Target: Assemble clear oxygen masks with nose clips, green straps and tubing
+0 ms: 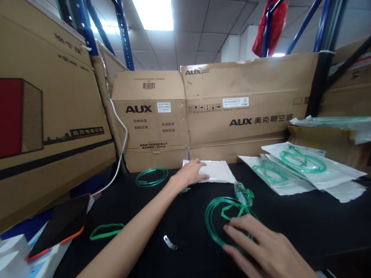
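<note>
My left hand (191, 172) reaches to the back of the table and rests with its fingers spread on the left end of a flat white packet (218, 172). Below that wrist a small clear fitting (185, 189) is partly hidden. My right hand (261, 243) hovers at or touches a coil of green tubing (209, 218), its fingers apart; I cannot tell whether they make contact. Joined to this coil is a clear oxygen mask (243, 195) with a green elastic strap (228, 211). A second green tubing coil (151, 177) lies to the left of my left hand.
Packaged masks in white pouches (304, 162) are stacked at the right. A green elastic loop (106, 231) and a small metal strip (170, 242) lie nearer. At the left is an orange-edged phone (62, 224). Cardboard boxes (150, 127) stand along the back.
</note>
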A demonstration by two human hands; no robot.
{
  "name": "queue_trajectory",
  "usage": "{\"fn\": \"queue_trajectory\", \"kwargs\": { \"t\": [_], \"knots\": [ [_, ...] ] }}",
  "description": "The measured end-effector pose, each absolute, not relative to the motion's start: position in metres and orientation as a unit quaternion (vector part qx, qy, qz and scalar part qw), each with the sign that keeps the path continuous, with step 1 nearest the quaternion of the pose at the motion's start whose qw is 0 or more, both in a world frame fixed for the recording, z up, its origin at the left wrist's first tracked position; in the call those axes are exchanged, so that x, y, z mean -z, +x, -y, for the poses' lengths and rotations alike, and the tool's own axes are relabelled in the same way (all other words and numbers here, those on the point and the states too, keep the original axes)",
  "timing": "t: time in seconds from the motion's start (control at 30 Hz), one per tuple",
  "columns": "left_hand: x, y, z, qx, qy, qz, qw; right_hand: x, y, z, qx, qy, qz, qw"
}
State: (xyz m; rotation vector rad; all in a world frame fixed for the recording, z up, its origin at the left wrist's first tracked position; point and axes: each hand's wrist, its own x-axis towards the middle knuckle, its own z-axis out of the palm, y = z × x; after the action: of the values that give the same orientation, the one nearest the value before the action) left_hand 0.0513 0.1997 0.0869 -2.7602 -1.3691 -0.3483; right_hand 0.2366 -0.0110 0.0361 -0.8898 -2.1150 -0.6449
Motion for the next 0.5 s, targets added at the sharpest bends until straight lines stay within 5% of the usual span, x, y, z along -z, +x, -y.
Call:
{"fn": "queue_trajectory", "kwargs": {
  "t": [0.5],
  "knots": [
    [-0.102,0.068,-0.099,0.118,-0.913,0.388,0.034,-0.023,0.295,0.017,0.048,-0.454,0.813,0.36]
  ]
}}
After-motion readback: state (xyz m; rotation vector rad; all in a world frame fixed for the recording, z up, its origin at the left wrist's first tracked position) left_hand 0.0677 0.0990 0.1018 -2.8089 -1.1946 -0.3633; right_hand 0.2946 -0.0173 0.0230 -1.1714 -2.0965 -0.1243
